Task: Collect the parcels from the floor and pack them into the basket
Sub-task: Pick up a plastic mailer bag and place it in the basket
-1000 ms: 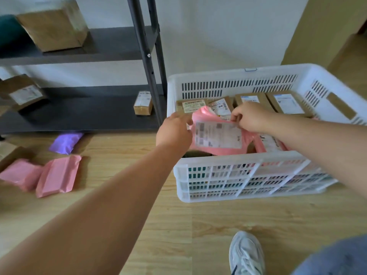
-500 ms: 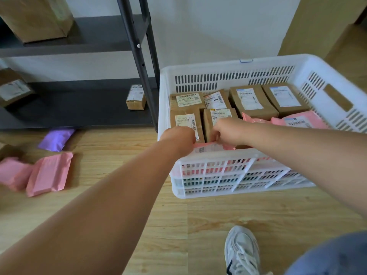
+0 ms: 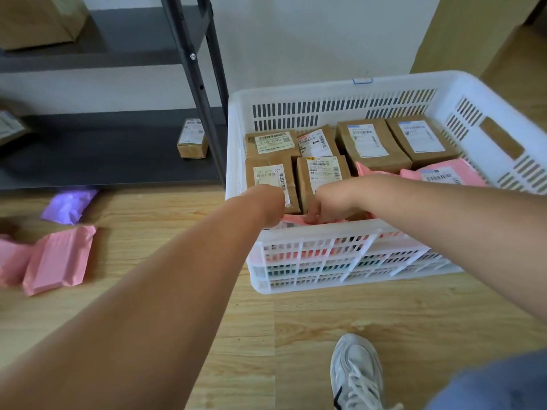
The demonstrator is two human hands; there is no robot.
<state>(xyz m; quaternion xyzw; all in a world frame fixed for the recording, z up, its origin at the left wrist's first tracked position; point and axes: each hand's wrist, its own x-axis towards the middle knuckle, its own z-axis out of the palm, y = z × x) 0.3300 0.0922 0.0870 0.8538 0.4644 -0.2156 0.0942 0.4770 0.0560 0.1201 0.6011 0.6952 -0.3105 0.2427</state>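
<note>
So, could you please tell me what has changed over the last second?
Both hands lowered the pink parcel from above the basket down inside its near wall; only its top edge shows. The right hand still pinches it; the left hand hides its own fingers. The brown boxes, the floor parcels and the basket stayed put.

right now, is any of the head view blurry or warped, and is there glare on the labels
Head view: wide-angle warp bows the basket rim and leans the shelf post; the pink parcels on the floor at the left edge are smeared; box labels mid-frame are sharper; lighting is soft, no glare.
</note>
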